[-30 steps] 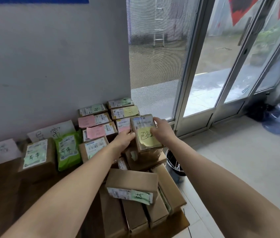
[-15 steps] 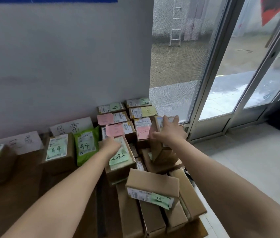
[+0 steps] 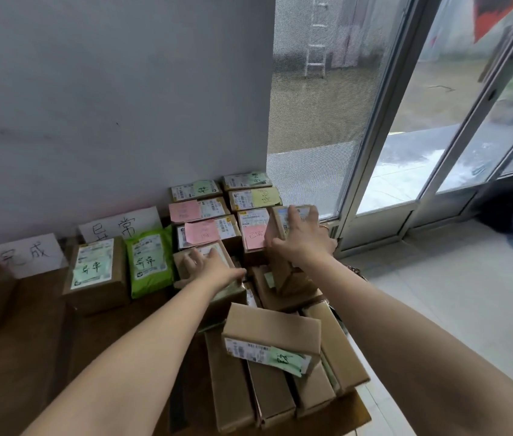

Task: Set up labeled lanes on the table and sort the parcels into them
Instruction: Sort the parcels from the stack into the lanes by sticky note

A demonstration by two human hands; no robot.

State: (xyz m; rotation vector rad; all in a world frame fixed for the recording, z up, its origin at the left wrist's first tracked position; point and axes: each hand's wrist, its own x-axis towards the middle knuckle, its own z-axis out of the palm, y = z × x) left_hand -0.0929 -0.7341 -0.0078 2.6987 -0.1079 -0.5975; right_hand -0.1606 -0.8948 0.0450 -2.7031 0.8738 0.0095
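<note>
Cardboard parcels with pink, green and yellow notes lie in rows against the wall on the brown table (image 3: 44, 341). My right hand (image 3: 302, 237) grips a brown parcel (image 3: 275, 223) at the right end of these rows, fingers over its top and thumb on its left side. It sits beside a parcel with a pink note (image 3: 255, 236). My left hand (image 3: 211, 265) rests with spread fingers on top of another cardboard parcel (image 3: 182, 262). Two white handwritten lane signs (image 3: 119, 226) (image 3: 28, 254) lean on the wall.
A box with a green label (image 3: 94, 272) and a green bag parcel (image 3: 149, 262) lie below the signs. A pile of brown boxes (image 3: 267, 335) fills the near right table corner. Glass doors (image 3: 406, 152) and tiled floor are to the right.
My right hand has carried its parcel back and right, down to the end of the rows. My left hand has shifted onto the top of the parcel before it.
</note>
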